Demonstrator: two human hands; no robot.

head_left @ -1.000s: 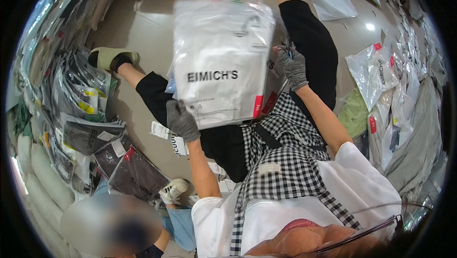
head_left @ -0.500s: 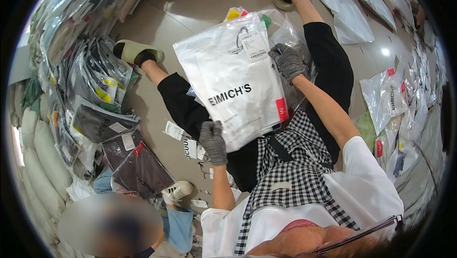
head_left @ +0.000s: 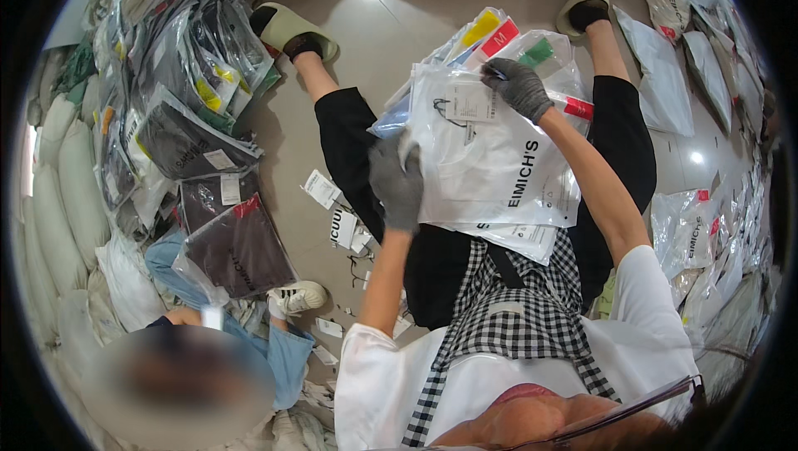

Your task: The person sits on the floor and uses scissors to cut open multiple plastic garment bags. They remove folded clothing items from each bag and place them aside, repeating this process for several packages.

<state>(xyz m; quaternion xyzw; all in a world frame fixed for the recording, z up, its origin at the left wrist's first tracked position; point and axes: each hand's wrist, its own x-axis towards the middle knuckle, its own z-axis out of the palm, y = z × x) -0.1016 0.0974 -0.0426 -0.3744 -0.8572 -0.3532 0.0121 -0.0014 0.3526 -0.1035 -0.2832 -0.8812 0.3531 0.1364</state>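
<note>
The floor is ringed with bagged garments. Your bag, raised a moment ago, now lies on your lap atop the stack; I judge it nearly laid down. Its long axis runs away from you, top end toward your feet. Left hand fingers pinch its near-left edge; right hand fingers grip its far top.
</note>
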